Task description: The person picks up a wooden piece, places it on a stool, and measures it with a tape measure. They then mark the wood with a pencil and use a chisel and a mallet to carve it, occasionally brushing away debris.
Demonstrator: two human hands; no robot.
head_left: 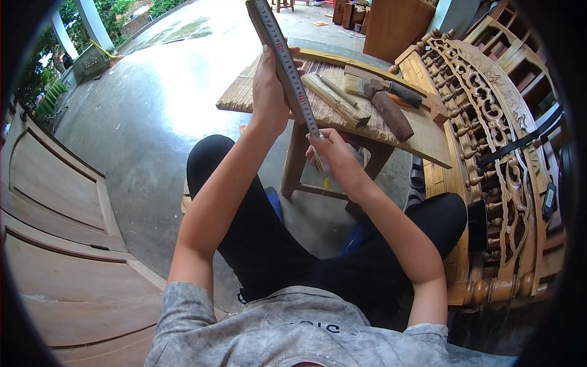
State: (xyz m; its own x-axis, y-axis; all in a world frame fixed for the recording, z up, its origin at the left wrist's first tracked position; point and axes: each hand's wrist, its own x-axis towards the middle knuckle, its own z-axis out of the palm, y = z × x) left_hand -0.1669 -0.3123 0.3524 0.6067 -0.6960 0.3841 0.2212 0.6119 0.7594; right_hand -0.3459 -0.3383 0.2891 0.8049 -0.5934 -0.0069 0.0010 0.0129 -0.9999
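A long narrow strip of wood is held up at a slant over the left part of a wooden board. My left hand is closed around its middle. Along the strip's face lies a tape measure blade, with black numbers and red marks. At the blade's lower end my right hand is closed on the tape measure, whose case is mostly hidden by the fingers. To the right on the board rest pale wood pieces, a brush, a wooden mallet and a dark-handled tool.
The board lies on a small wooden stool in front of my knees. A carved wooden bench stands at the right. Wooden panels are at the left. A wooden block sits at the board's right end.
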